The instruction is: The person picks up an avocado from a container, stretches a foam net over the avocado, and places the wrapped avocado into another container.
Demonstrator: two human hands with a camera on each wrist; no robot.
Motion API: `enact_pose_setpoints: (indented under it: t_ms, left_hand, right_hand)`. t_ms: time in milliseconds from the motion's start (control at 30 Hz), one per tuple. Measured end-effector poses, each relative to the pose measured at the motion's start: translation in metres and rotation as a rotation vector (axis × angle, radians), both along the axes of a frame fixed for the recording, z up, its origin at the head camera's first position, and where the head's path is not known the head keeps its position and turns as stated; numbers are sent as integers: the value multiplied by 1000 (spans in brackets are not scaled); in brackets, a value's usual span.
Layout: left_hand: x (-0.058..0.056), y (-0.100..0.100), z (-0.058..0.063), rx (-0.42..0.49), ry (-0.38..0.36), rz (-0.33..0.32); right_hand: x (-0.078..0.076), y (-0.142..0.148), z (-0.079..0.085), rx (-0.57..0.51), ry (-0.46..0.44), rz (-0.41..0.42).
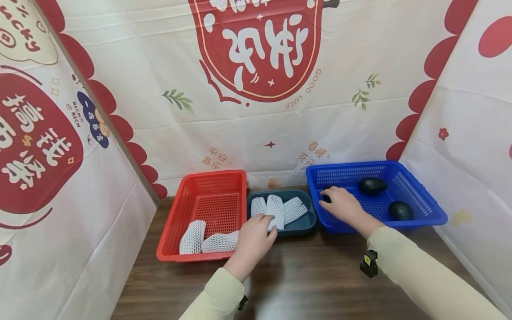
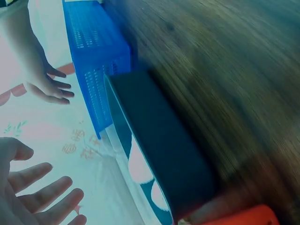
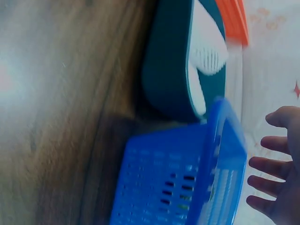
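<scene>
My left hand (image 1: 255, 238) hovers with fingers spread over the near left edge of a dark teal tray (image 1: 306, 229). Several white foam net sleeves (image 1: 275, 209) lie in that tray, the left one partly behind my fingers. At the left side of the blue basket (image 1: 338, 226), my right hand (image 1: 341, 203) reaches over a dark avocado (image 1: 326, 198), mostly hidden beneath it. Both wrist views show the fingers extended and nothing gripped. Two more dark avocados, one at the back (image 1: 373, 186) and one at the right (image 1: 401, 210), sit in the blue basket.
A red basket (image 1: 241, 195) stands left of the tray, with two plump white net sleeves (image 1: 193, 238) along its near side. All three containers are on a brown wooden table (image 1: 304, 280). Printed cloth walls (image 1: 256, 133) enclose the back and sides.
</scene>
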State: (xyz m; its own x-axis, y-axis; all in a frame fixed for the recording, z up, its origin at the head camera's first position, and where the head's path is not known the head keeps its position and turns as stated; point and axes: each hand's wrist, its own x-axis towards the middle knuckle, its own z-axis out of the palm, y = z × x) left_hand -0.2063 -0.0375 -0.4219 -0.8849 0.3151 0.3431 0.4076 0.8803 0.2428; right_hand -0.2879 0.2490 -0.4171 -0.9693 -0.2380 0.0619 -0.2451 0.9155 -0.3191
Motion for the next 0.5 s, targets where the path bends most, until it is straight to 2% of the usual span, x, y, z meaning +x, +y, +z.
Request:
enact_pose_setpoints:
  t_ms: [267,500]
  left_hand:
    - [-4,27,-1,2,-84,-30]
    - [-13,47,-3,-8,-78,-88]
  right_hand:
    - [-32,22,-3,4,-192,-51]
    - [-55,37,-11,-3,-304,-47]
